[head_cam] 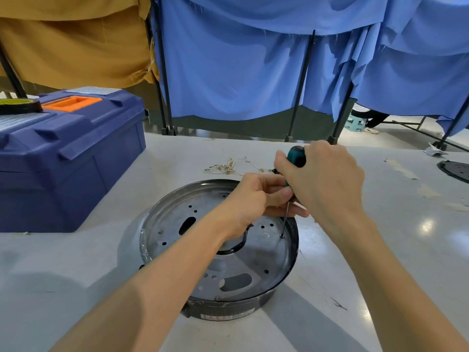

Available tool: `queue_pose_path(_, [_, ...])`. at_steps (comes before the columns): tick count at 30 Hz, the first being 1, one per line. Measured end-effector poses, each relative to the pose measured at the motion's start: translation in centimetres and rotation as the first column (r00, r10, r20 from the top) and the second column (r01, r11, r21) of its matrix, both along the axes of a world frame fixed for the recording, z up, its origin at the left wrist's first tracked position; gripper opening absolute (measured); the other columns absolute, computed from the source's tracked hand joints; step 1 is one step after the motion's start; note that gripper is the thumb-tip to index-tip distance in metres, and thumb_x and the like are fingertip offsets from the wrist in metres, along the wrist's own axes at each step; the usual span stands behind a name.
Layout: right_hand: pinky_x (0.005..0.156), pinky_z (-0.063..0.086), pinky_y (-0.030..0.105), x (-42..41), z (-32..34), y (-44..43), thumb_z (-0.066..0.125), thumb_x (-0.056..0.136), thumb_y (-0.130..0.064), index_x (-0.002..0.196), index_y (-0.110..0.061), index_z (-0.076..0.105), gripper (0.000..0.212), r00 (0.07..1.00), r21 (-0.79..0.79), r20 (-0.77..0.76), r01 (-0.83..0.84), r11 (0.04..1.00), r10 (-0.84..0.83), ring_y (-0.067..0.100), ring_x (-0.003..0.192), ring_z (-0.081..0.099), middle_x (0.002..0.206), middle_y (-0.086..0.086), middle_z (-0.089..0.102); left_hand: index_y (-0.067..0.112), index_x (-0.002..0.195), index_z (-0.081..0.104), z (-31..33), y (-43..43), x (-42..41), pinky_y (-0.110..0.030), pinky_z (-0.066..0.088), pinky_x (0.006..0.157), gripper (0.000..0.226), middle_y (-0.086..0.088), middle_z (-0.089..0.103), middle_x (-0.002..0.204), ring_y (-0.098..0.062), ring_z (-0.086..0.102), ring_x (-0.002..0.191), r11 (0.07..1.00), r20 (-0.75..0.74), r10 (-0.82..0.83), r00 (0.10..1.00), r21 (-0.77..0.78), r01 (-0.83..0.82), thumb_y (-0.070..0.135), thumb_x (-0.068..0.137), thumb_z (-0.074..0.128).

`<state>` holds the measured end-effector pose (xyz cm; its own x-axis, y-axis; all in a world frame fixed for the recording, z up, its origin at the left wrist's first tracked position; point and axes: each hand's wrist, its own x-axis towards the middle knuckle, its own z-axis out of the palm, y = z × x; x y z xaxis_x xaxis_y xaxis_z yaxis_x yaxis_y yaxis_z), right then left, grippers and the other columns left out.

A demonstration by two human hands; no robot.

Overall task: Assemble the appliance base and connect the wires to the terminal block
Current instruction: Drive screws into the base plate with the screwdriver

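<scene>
A round metal appliance base [177,219] with several holes and slots lies on the grey table [76,262] in front of me. My right hand [327,179] grips the green-and-black handle of a screwdriver [296,156], held upright. Its tip sits on a screw [281,236] near the base's right rim. My left hand [256,199] pinches the screwdriver's shaft just below the handle, with its fingers over the far part of the base. A bundle of white wires with brass terminals [228,167] lies on the table beyond the base. No terminal block is visible.
A blue toolbox [68,153] with an orange handle stands at the left, a roll of tape [17,105] on its lid. Another dark round part [455,170] lies at the right edge. Blue and tan cloth screens [253,67] hang behind the table.
</scene>
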<state>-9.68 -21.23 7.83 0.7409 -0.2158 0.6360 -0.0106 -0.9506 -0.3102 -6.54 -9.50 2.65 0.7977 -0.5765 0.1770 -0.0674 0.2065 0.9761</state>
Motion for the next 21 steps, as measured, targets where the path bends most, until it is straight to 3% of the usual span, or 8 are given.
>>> queue_pose_path(2, [0.050,0.030,0.028,0.2,0.5,-0.6,0.055,0.081,-0.068,0.055,-0.015,0.039,0.062,0.994,-0.005,-0.073,-0.087,0.996,0.087,0.017,0.050,0.042,0.051,-0.001,0.040,0.004,0.107,0.067,0.1,0.2,-0.1,-0.028,0.058,0.080,0.020,-0.007,0.076,0.093,-0.025,0.074,0.087,1.000,-0.011,-0.020,1.000,0.012,0.020,0.002,0.099,0.049])
queue_pose_path(4, [0.054,0.041,0.030,0.1,1.3,-1.6,0.058,0.075,-0.072,0.065,-0.015,0.057,0.058,0.954,0.055,-0.124,-0.270,0.961,0.274,0.017,0.052,0.051,0.058,-0.002,0.053,0.003,0.108,0.067,0.1,0.3,-0.1,-0.030,0.057,0.083,0.021,-0.012,0.075,0.098,-0.029,0.073,0.092,0.999,-0.023,-0.036,0.999,0.010,0.036,0.004,0.099,0.048])
queue_pose_path(7, [0.064,0.057,0.038,-0.3,2.7,-3.1,0.070,0.079,-0.050,0.105,-0.029,0.069,0.033,0.831,0.218,-0.127,-0.509,0.832,0.542,0.022,0.058,0.065,0.086,-0.007,0.065,0.003,0.111,0.066,0.0,0.3,-0.2,-0.034,0.057,0.088,0.022,-0.015,0.074,0.101,-0.033,0.071,0.095,0.999,-0.019,-0.041,0.999,0.008,0.041,0.007,0.100,0.048])
queue_pose_path(9, [0.062,0.059,0.035,-0.3,3.0,-3.8,0.072,0.083,-0.030,0.105,-0.027,0.071,0.023,0.762,0.250,-0.126,-0.595,0.764,0.635,0.021,0.054,0.067,0.083,-0.008,0.067,0.002,0.115,0.065,-0.1,0.3,-0.2,-0.037,0.056,0.091,0.023,-0.018,0.073,0.104,-0.034,0.071,0.097,0.999,-0.021,-0.030,0.999,0.011,0.031,0.007,0.101,0.046])
queue_pose_path(11, [0.059,0.059,0.029,-0.2,2.8,-4.0,0.073,0.084,-0.019,0.098,-0.021,0.074,0.014,0.737,0.256,-0.111,-0.626,0.736,0.666,0.018,0.052,0.067,0.073,-0.007,0.068,0.000,0.117,0.064,-0.1,0.4,-0.2,-0.037,0.056,0.092,0.024,-0.019,0.072,0.106,-0.034,0.071,0.098,1.000,-0.026,-0.021,0.999,0.005,0.021,0.007,0.100,0.048])
queue_pose_path(17, [0.055,0.055,0.019,-0.3,2.5,-4.0,0.073,0.085,-0.022,0.088,-0.014,0.072,0.009,0.754,0.230,-0.087,-0.621,0.749,0.652,0.012,0.049,0.064,0.063,-0.004,0.066,-0.003,0.117,0.063,0.1,0.4,-0.4,-0.037,0.057,0.088,0.030,-0.019,0.073,0.105,-0.035,0.071,0.097,1.000,-0.042,0.004,0.999,-0.025,-0.005,0.009,0.089,0.066])
queue_pose_path(21, [0.062,0.058,0.029,-0.4,2.6,-3.3,0.073,0.085,-0.027,0.088,-0.013,0.072,0.014,0.808,0.163,-0.092,-0.565,0.809,0.582,0.017,0.053,0.064,0.066,-0.004,0.065,-0.002,0.113,0.065,0.2,-0.1,-0.6,-0.032,0.059,0.082,0.026,-0.018,0.074,0.100,-0.032,0.073,0.092,0.999,-0.066,0.036,0.997,-0.017,-0.037,0.009,0.090,0.065])
